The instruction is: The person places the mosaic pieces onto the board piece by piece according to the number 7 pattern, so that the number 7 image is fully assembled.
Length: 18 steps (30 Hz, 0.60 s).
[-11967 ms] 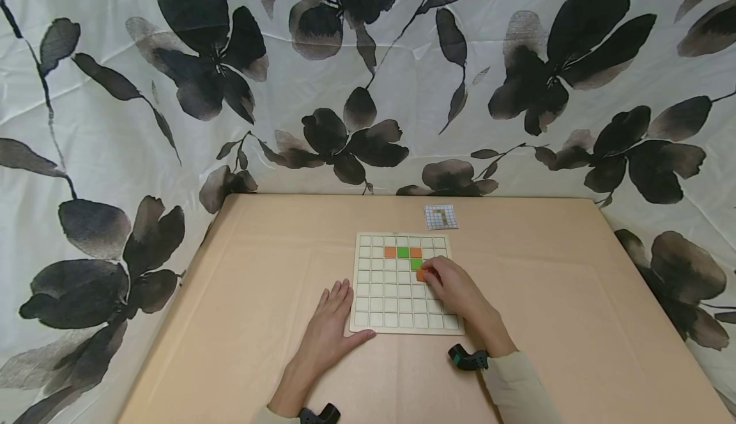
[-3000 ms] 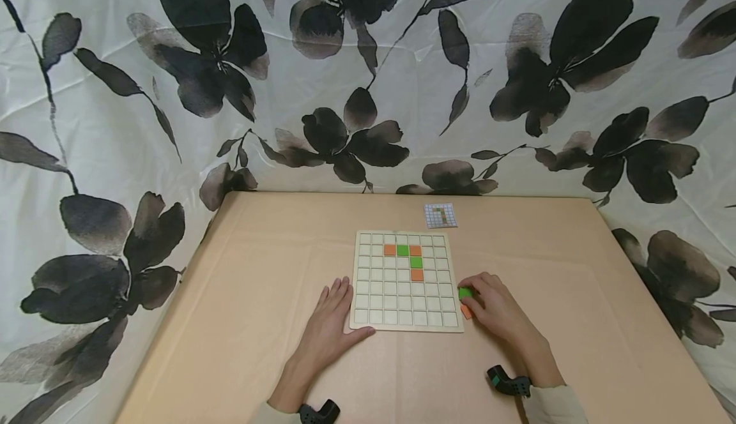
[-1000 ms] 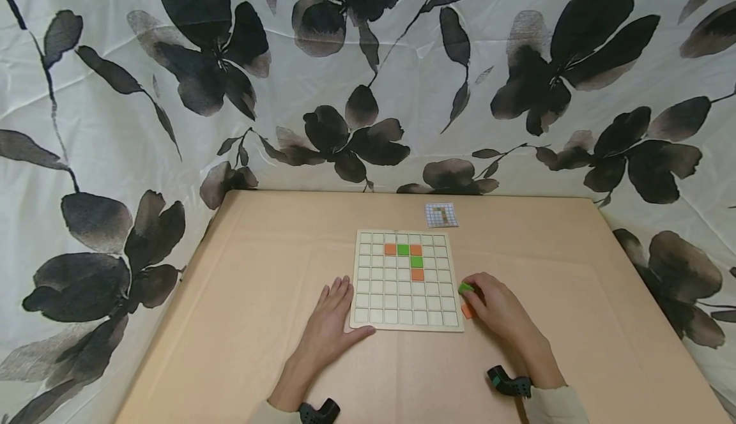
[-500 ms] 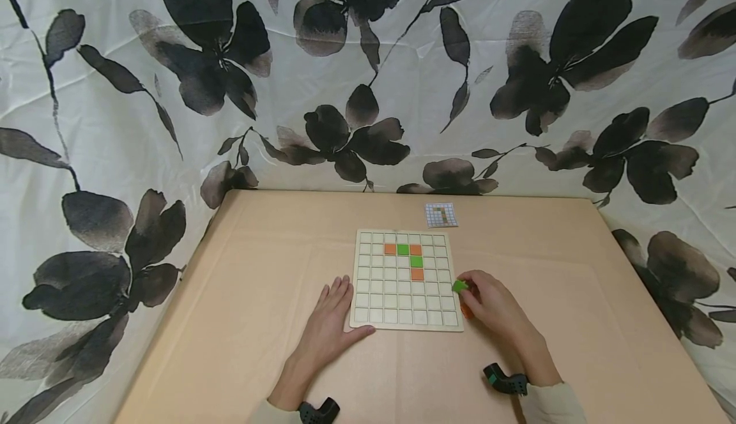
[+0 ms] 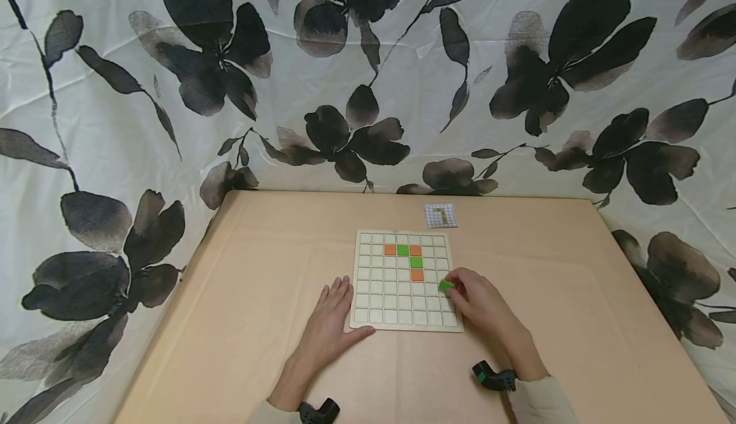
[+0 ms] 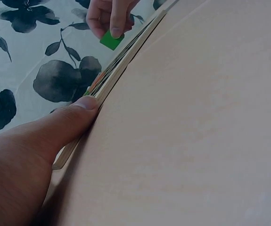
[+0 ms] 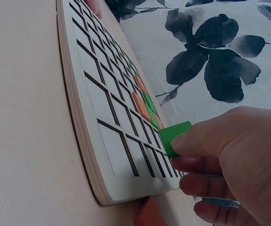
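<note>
A pale wooden grid board (image 5: 391,309) lies on the table, with orange and green tiles set in several of its squares. Over the board's right side, my right hand (image 5: 477,296) pinches a green square tile (image 7: 174,137) between thumb and fingertips, raised above the squares. Straight-fingered, my left hand (image 5: 329,328) rests along the board's left edge, its thumb (image 6: 86,102) on the near edge. The lowest tile in the board is an orange tile (image 5: 416,275), just below a green one (image 5: 416,262). A loose orange tile (image 7: 149,214) sits beside the board, hidden in the head view.
Behind the board lies a small printed card (image 5: 441,216) with a grid and a coloured pattern. The light wooden table (image 5: 259,251) extends around the board. A floral cloth (image 5: 368,92) hangs beyond its far edge. Each wrist wears a black camera (image 5: 493,376).
My right hand let go of the orange tile in the board, then took a green tile from the table on the right. It has now carried it left over the board. My left hand stayed.
</note>
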Each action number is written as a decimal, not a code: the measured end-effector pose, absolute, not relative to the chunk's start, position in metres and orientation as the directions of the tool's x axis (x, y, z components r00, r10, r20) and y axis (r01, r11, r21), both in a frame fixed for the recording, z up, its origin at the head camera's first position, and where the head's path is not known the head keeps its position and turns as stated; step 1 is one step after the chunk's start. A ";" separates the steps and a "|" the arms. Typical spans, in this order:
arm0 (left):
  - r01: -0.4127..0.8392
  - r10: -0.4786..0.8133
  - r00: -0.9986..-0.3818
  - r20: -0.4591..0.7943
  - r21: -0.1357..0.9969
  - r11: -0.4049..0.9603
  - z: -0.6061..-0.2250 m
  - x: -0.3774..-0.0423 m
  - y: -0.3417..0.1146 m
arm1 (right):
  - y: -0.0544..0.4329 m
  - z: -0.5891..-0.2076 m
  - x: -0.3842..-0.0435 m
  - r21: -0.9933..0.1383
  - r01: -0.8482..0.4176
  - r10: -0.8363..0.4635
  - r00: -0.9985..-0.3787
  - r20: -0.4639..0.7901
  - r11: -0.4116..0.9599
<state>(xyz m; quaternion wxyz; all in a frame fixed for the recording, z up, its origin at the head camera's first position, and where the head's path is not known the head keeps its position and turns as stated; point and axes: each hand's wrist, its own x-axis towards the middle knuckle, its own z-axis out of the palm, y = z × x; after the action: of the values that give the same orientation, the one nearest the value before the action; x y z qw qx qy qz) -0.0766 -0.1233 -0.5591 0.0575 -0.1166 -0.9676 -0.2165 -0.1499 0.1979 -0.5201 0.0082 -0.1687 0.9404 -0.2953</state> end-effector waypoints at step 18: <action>0.243 0.195 -0.968 0.155 0.412 0.878 -0.556 -0.076 -0.122 | 0.181 -0.519 -0.155 -0.571 -0.353 -0.377 -0.923 0.081 0.742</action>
<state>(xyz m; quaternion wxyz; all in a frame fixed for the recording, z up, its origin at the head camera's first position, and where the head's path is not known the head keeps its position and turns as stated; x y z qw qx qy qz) -0.0764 -0.1215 -0.5560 0.0542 -0.1133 -0.9676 -0.2191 -0.1554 0.1810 -0.5194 0.0199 -0.1956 0.9329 -0.3016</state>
